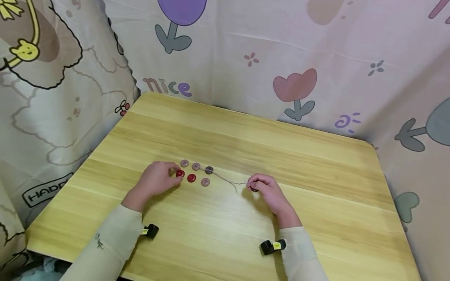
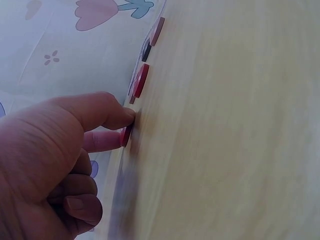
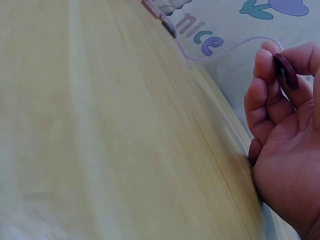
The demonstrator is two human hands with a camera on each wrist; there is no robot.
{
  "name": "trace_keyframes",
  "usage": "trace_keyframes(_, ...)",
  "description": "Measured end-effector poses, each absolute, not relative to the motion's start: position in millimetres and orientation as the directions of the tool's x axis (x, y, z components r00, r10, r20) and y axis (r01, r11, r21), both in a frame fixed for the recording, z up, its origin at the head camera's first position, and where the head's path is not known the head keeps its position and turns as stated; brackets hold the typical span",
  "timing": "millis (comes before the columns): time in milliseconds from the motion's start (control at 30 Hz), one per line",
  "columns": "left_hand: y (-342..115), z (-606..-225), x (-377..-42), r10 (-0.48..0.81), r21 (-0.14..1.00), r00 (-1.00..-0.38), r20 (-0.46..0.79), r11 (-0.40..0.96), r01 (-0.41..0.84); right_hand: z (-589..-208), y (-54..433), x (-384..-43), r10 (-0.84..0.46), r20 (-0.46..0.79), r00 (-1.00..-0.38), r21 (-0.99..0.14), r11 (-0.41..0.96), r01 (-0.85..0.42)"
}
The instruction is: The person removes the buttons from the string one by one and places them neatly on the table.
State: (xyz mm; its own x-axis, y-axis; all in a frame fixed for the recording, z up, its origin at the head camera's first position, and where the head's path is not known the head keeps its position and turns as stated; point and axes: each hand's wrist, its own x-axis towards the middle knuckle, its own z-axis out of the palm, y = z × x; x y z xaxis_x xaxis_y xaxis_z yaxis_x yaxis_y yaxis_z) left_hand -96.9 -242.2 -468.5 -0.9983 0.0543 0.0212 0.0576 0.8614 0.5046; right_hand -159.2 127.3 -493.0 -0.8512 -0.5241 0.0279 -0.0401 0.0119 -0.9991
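Observation:
My left hand [image 1: 156, 180] pinches a red button [image 2: 126, 136] between thumb and a finger, at the left end of a small group of buttons on the table. Beside it lies a second red button [image 1: 191, 178]. Close by are dusty-pink buttons [image 1: 205, 182] and a dark button [image 1: 209, 170]. In the right wrist view, my right hand [image 3: 285, 115] holds a dark maroon button [image 3: 286, 71] between fingers and thumb. A thin pale string [image 1: 225, 179] runs from that hand leftward, over the dark button to a pink button [image 1: 195, 166].
The wood-grain table [image 1: 218, 234] has a patterned cloth [image 1: 228, 50] hanging behind it and at both sides. Each sleeve bears a black wrist camera, the left camera [image 1: 152, 231] and the right camera [image 1: 268, 247], close over the tabletop.

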Motion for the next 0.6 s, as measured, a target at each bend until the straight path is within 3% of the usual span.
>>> trace_keyframes(600,-241.3,-465.9,-96.9,0.028,0.527,-0.999,-0.016,0.850,0.015,-491.8,127.6,-158.7,-0.521,0.035,-0.853,-0.999,0.010,-0.048)
